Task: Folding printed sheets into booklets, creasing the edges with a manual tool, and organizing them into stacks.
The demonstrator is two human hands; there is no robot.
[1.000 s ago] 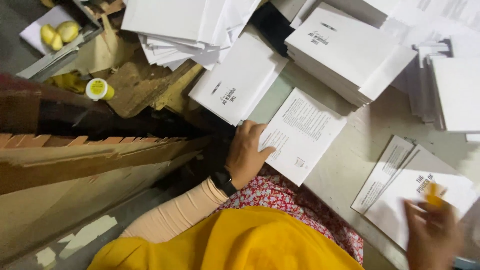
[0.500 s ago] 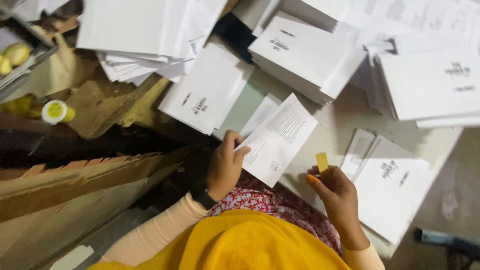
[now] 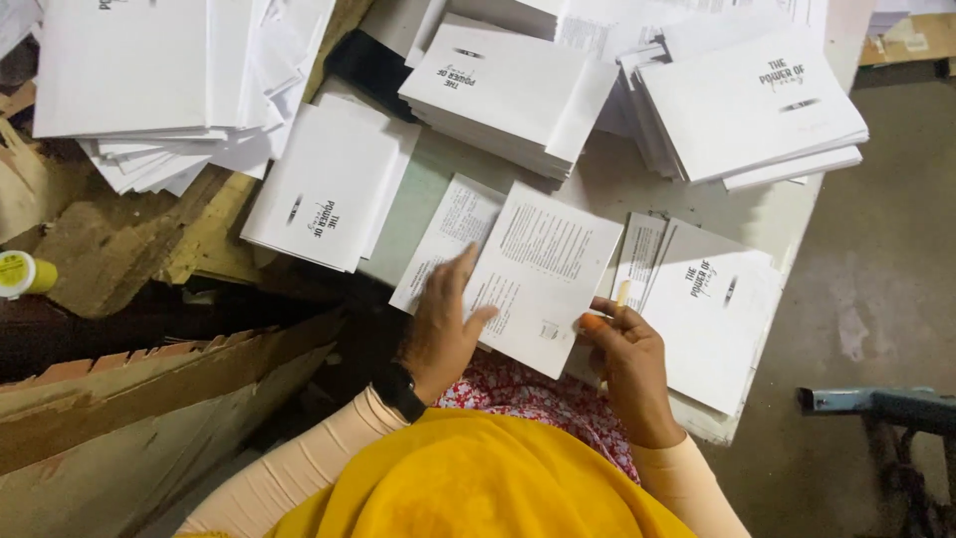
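Left grip (image 3: 443, 334) lies flat, open, on the printed white paper sheet (image 3: 546, 274); right hand (image 3: 627, 354) pinches its near edge beside a small orange-tipped stick (image 3: 607, 309).

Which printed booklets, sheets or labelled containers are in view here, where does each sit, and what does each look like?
Printed sheet: white, dark text, under left hand, right hand at its edge.
Booklet stack: white, top centre.
Booklet stack: white, top right.
Booklet pile: white, left of centre.
Booklet stack: white, right of the hands.
Small container: yellow, pale lid, far left.
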